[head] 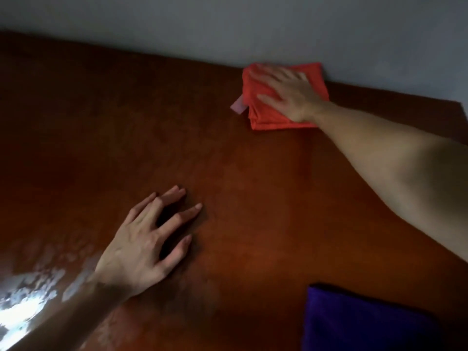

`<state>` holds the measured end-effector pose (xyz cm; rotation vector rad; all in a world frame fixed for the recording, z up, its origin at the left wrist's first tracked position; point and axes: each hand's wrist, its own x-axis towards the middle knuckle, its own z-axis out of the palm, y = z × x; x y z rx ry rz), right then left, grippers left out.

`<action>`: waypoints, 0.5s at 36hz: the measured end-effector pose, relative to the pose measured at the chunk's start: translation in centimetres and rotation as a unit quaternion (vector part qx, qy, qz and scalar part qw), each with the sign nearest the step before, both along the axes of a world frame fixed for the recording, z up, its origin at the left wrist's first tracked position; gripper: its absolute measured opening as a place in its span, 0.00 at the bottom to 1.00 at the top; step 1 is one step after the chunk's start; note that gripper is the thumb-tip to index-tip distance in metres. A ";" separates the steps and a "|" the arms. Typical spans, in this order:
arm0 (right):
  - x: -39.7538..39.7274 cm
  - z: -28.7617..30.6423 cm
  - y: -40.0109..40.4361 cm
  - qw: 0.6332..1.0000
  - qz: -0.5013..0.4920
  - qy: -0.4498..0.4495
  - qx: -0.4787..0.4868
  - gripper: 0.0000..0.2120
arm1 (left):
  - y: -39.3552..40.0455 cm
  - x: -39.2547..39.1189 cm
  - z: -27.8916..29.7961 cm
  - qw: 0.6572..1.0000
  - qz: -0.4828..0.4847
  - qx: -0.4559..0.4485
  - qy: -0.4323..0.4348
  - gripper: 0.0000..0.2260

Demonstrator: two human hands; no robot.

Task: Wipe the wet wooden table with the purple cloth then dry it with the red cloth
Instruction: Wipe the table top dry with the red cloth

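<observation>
A folded red cloth [266, 115] with a pale tag lies at the far right of the wooden table [228, 178], close to the wall. My right hand [291, 95] presses flat on top of it, fingers spread. My left hand [149, 236] rests palm down on the bare wood near the front, fingers apart, holding nothing. A folded purple cloth [359, 320] lies at the near right corner, away from both hands. The wood shines with wet patches at the near left.
A pale grey wall [253, 26] runs along the table's far edge, right behind the red cloth. Bright glare [22, 300] on the wet surface sits at the near left, beside my left forearm.
</observation>
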<state>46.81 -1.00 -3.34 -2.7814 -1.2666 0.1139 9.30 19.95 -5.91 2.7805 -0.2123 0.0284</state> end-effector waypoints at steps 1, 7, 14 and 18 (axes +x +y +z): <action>-0.1 -0.1 0.1 1.000 -0.010 -0.003 0.004 0.35 | 0.0 0.0 0.0 1.000 0.000 0.000 0.000 0.24; -2.7 -0.8 1.5 0.989 -0.148 -0.007 0.030 0.30 | -0.1 -0.1 0.0 1.000 0.001 -0.013 -0.001 0.25; -11.9 -1.5 2.0 0.984 -0.172 -0.020 0.041 0.32 | 0.0 -0.1 -0.2 0.999 0.002 -0.041 -0.028 0.23; -19.6 -2.0 1.7 0.982 -0.179 -0.032 0.043 0.32 | 0.0 -0.2 -0.3 0.997 0.010 -0.061 -0.045 0.24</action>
